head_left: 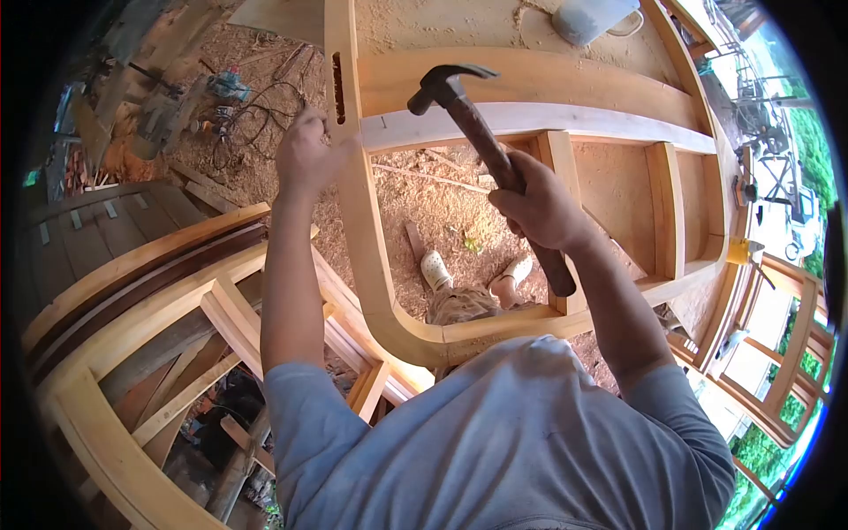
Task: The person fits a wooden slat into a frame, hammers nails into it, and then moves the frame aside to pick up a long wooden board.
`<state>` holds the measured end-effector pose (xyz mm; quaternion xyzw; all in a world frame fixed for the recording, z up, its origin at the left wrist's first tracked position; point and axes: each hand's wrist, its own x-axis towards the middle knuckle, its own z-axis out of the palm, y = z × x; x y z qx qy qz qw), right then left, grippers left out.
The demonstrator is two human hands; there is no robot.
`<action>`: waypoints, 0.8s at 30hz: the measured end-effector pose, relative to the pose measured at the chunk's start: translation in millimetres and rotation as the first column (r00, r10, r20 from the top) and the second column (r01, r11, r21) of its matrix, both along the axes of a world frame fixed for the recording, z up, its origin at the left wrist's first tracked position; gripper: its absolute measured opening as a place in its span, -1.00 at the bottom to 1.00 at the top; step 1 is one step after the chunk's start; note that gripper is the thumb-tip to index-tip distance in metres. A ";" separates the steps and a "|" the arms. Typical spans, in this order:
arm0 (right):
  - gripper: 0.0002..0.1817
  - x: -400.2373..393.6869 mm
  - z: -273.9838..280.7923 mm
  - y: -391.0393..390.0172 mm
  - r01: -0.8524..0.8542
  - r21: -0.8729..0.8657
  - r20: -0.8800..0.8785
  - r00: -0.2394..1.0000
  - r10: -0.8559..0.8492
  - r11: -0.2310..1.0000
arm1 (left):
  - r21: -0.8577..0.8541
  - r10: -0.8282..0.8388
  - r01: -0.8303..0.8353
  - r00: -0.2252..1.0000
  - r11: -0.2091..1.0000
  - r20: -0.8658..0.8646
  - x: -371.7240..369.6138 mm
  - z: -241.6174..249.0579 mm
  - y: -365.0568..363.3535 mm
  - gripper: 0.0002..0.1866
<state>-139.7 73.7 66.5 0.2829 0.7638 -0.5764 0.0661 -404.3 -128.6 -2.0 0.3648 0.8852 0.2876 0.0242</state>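
My right hand (549, 201) is wrapped round the handle of a claw hammer (481, 141), its head raised over the wooden frame (375, 238). My left hand (306, 155) is at the outer edge of the frame's left rail, fingers curled and partly blurred; whatever they hold cannot be made out. Beside it, a long dark slot (337, 88) is cut into the rail. A pale crosspiece (530, 117) meets that rail, and a small thin nail-like piece (383, 122) stands near their joint. The frame has a rounded corner and several short inner slats.
A pale jug (594, 19) lies on the sawdust-covered panel at the top. More wooden frames (115, 442) stand at lower left, others (777, 344) at right. A blue power tool (230, 86) and cables lie on the shavings-covered ground. My feet in light clogs (435, 271) show through the frame.
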 end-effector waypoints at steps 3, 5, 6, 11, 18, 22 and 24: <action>-0.70 -6.8 13.9 6.9 0.036 -0.103 -0.021 0.999 -0.039 0.994 | -0.059 -0.244 0.237 0.928 0.970 -0.281 3.8 6.2 7.9 -0.52; -0.70 -12.7 14.6 11.4 0.031 -0.318 -0.221 0.970 -0.106 0.947 | -0.126 -0.282 0.262 0.942 0.957 -0.184 9.5 3.1 17.0 -0.52; -0.72 -15.9 6.0 16.2 0.008 -0.346 -0.225 0.970 -0.091 0.938 | -0.183 -0.302 0.282 0.949 0.942 -0.093 12.4 2.2 21.7 -0.51; -0.71 -21.6 4.5 25.1 -0.028 0.149 -0.050 0.998 0.036 0.988 | -0.244 -0.174 0.148 0.981 0.958 -0.089 18.9 -11.2 34.6 -0.54; -0.73 -15.9 34.4 -3.7 -0.058 0.044 -0.285 0.956 0.068 0.997 | -0.364 -0.166 0.153 0.986 0.919 -0.005 6.6 -18.9 46.5 -0.57; -0.66 -15.3 32.4 -4.6 -0.108 -0.131 -0.162 0.983 0.087 0.985 | -0.387 -0.168 0.167 0.985 0.907 0.032 9.7 -3.2 45.4 -0.71; -0.70 -3.6 18.5 -7.5 -0.117 0.003 -0.119 0.986 0.116 0.993 | -0.182 -0.172 0.164 0.985 0.969 -0.028 12.6 -9.0 38.2 -0.73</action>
